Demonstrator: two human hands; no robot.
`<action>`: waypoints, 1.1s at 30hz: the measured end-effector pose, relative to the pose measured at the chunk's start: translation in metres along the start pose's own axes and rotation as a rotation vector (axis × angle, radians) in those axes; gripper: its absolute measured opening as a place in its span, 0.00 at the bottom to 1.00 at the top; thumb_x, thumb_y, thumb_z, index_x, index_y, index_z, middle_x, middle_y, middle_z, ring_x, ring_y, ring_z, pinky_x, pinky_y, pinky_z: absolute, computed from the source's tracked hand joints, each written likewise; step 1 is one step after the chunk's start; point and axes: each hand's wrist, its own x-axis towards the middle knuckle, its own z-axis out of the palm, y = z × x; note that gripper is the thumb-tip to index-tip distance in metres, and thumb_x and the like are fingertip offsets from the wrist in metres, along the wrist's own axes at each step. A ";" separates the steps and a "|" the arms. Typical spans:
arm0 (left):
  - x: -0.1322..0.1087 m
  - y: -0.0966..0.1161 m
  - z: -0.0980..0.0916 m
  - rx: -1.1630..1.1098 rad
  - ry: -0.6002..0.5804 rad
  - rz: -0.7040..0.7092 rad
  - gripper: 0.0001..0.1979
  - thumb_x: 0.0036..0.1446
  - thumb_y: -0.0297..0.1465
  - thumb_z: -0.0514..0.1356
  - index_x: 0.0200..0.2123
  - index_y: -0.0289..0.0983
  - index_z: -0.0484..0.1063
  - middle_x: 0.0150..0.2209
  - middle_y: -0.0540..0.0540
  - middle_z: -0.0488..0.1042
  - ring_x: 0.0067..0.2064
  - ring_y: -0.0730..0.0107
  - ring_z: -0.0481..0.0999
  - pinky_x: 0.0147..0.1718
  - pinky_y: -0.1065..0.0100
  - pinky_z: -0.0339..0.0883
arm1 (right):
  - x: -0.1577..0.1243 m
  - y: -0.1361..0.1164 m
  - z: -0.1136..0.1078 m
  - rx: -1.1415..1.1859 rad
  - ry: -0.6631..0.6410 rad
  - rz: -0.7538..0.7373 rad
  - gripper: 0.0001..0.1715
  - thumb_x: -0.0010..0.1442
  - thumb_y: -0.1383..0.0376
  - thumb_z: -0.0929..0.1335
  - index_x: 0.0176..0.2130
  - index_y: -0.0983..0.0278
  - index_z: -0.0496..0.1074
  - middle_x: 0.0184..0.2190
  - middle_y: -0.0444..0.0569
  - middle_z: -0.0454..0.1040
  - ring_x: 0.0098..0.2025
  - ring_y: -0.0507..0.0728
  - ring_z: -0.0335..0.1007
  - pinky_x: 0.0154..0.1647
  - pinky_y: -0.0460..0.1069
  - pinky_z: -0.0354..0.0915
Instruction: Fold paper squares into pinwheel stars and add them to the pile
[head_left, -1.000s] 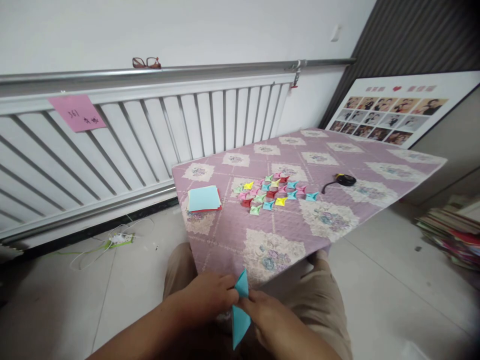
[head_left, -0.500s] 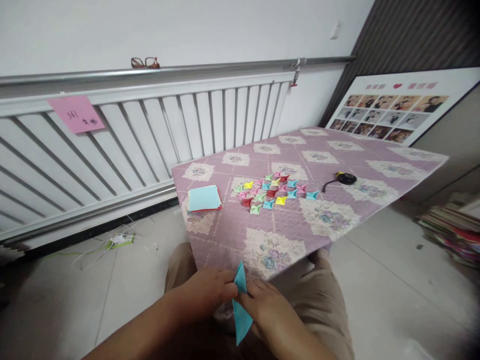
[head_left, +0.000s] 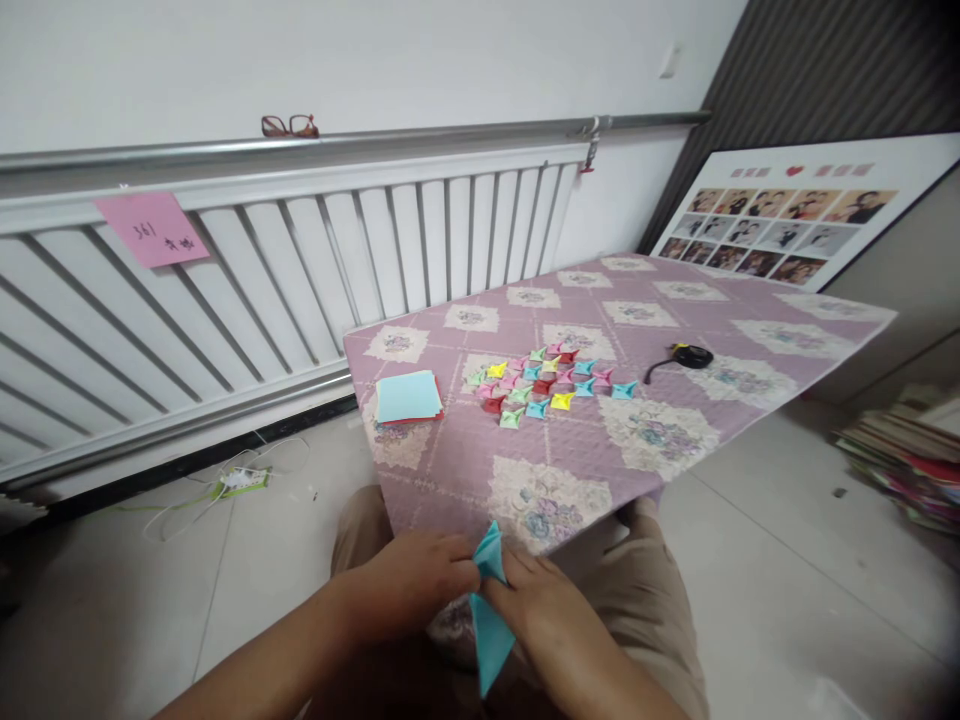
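Observation:
A folded blue paper, long and pointed at both ends, is held near the front corner of the table. My left hand pinches its left edge with thumb and fingers. From the right, my right hand grips it too, the thumb lying across its middle. Farther back on the cloth, several small folded paper pieces in red, pink, yellow, green and blue stand in slanting rows. To their left lies a stack of square paper sheets, light blue on top with red edges showing below.
The table has a purple floral cloth. A black tape measure lies toward its right side. Behind are a white radiator and glasses on a pipe. A photo board leans at the back right; a power strip is on the floor.
The blue paper has turned slightly and shifted a little right, showing more of its folded face. Both hands have moved slightly with it and still hold it.

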 end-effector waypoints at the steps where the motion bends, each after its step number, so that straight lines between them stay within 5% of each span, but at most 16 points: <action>1: 0.001 0.001 0.000 0.024 -0.018 0.022 0.05 0.60 0.27 0.55 0.35 0.39 0.71 0.40 0.48 0.73 0.42 0.64 0.72 0.40 0.68 0.63 | 0.001 0.000 0.001 -0.003 -0.007 0.003 0.09 0.57 0.68 0.68 0.40 0.58 0.73 0.42 0.50 0.76 0.44 0.60 0.71 0.45 0.52 0.64; 7: 0.001 0.000 -0.004 0.062 0.019 0.081 0.08 0.58 0.23 0.53 0.37 0.39 0.70 0.41 0.48 0.73 0.41 0.64 0.72 0.39 0.68 0.63 | 0.003 0.000 0.002 -0.048 -0.044 0.041 0.09 0.57 0.70 0.68 0.39 0.59 0.74 0.44 0.52 0.76 0.45 0.62 0.72 0.45 0.54 0.65; 15: -0.001 0.004 -0.007 0.130 0.023 -0.020 0.06 0.59 0.26 0.54 0.38 0.40 0.69 0.41 0.49 0.72 0.39 0.66 0.72 0.35 0.71 0.62 | 0.006 0.003 -0.019 0.272 0.011 -0.014 0.11 0.56 0.67 0.67 0.41 0.62 0.75 0.50 0.56 0.73 0.54 0.64 0.65 0.56 0.56 0.59; 18: 0.000 0.008 -0.008 0.013 0.057 -0.005 0.05 0.58 0.27 0.57 0.37 0.40 0.70 0.42 0.49 0.72 0.41 0.66 0.72 0.39 0.71 0.62 | 0.007 0.001 -0.027 0.400 0.028 -0.004 0.12 0.55 0.68 0.66 0.40 0.62 0.75 0.52 0.55 0.71 0.55 0.63 0.64 0.55 0.54 0.60; 23: 0.002 0.012 -0.010 -0.195 0.157 -0.021 0.05 0.58 0.26 0.56 0.36 0.38 0.71 0.40 0.49 0.73 0.41 0.69 0.72 0.40 0.71 0.62 | 0.004 0.000 -0.032 0.608 0.003 0.104 0.07 0.56 0.69 0.64 0.33 0.61 0.73 0.41 0.51 0.74 0.45 0.58 0.68 0.46 0.49 0.63; 29: 0.008 0.012 -0.001 -0.526 0.317 -0.312 0.03 0.53 0.26 0.57 0.33 0.37 0.70 0.30 0.51 0.70 0.32 0.71 0.69 0.32 0.71 0.60 | 0.006 0.001 -0.022 0.874 0.117 0.343 0.12 0.60 0.59 0.63 0.29 0.62 0.70 0.27 0.44 0.69 0.31 0.55 0.64 0.34 0.47 0.61; 33: 0.016 0.014 0.015 -0.950 0.565 -0.437 0.26 0.50 0.31 0.61 0.53 0.38 0.61 0.33 0.51 0.69 0.33 0.70 0.69 0.31 0.70 0.61 | 0.010 0.003 -0.017 1.035 0.179 0.473 0.15 0.57 0.54 0.65 0.27 0.63 0.68 0.25 0.43 0.66 0.29 0.53 0.59 0.32 0.47 0.58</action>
